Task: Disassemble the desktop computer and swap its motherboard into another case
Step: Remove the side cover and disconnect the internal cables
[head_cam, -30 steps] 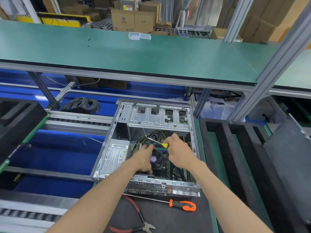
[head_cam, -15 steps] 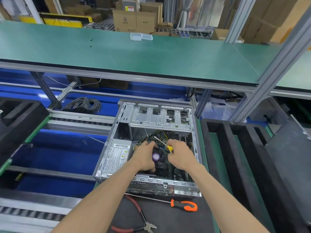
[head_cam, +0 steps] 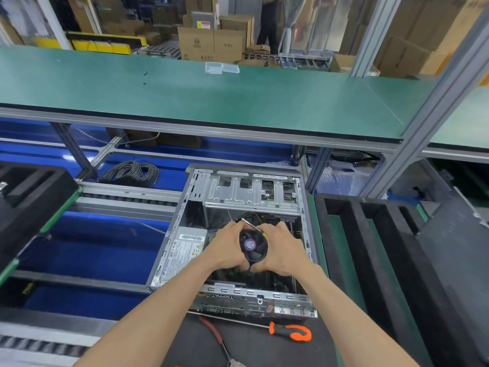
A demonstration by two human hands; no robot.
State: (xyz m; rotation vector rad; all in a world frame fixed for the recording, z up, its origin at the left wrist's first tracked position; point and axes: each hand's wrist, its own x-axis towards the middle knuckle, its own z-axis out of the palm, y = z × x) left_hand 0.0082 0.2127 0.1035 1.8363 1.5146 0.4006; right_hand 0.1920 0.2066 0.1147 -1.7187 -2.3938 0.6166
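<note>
CPU cooler fan (head_cam: 253, 246) sits in the middle of the open desktop case (head_cam: 185, 223), directly between my two hands, hub sticker facing up toward the camera. Motherboard lies under it, mostly hidden by the hands.

Left hand (head_cam: 228, 246) wraps the fan's left rim, fingers curled round the far edge, thumb down at the near edge. Right hand (head_cam: 281, 250) mirrors it on the right rim, fingers curled round the fan's far side. Same hand also pinches a small screwdriver (head_cam: 251, 225): yellow handle tucked against the fingers, shaft slanting up-left over the top of the fan.

Fan's axis runs straight up out of the case, so I judge the lift has to go vertically, toward the camera. Both hands equally near; neither has the advantage. Both forearms come in from the near edge, converging, wrists roughly level.

Whether the cooler is free of the board, or its cable unplugged, I cannot tell.

Power supply (head_cam: 185, 250) sits just left of the left hand. Orange-handled screwdriver (head_cam: 289, 331) and red-handled pliers (head_cam: 215, 337) lie on the mat in front of the case.
</note>
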